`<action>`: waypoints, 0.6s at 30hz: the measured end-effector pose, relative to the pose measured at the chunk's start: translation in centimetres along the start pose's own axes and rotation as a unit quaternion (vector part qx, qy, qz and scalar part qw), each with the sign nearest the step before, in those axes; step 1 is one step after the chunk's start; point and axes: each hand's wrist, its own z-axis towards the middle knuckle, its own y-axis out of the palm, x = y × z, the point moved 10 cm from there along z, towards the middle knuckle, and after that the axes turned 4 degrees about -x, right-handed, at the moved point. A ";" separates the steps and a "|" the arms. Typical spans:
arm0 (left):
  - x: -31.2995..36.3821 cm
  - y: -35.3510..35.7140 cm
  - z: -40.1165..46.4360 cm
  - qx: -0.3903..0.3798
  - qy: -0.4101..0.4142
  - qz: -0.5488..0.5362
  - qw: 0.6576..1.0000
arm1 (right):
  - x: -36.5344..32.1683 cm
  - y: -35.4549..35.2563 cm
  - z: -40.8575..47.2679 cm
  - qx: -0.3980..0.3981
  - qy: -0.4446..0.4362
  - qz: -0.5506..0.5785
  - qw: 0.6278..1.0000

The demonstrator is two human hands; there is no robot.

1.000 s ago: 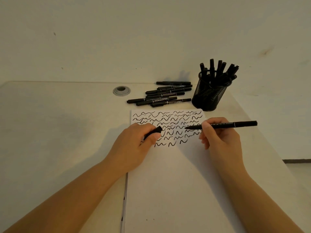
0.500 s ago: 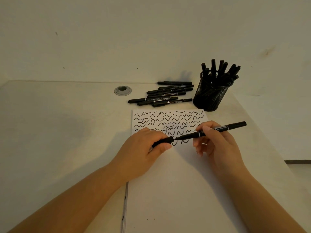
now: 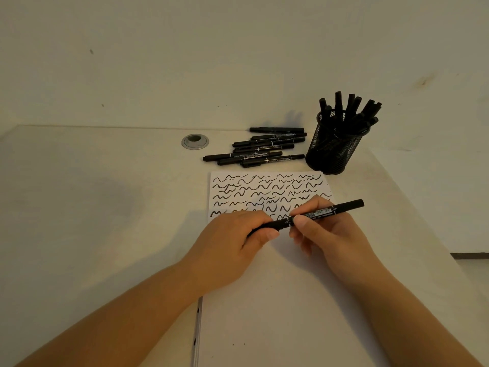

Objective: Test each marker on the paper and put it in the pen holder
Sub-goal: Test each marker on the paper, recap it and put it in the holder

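- My left hand (image 3: 238, 242) curls round the marker's cap end; my right hand (image 3: 325, 234) pinches its barrel.
- The marker (image 3: 321, 213) bridges both hands, above the paper (image 3: 277, 300), near the pen holder (image 3: 332, 149).

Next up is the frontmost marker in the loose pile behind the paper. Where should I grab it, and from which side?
Pinch the frontmost marker mid-barrel from above, coming in from the paper side. It lies flat, lengthwise left to right, with neighbours close behind, so its near side looks freest. Its right end sits near the pen holder, so keep left of that.
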 end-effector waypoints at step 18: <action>-0.2 1.0 -0.2 -0.037 -0.036 -0.133 0.990 | -0.1 0.7 0.0 -0.056 0.005 0.016 0.998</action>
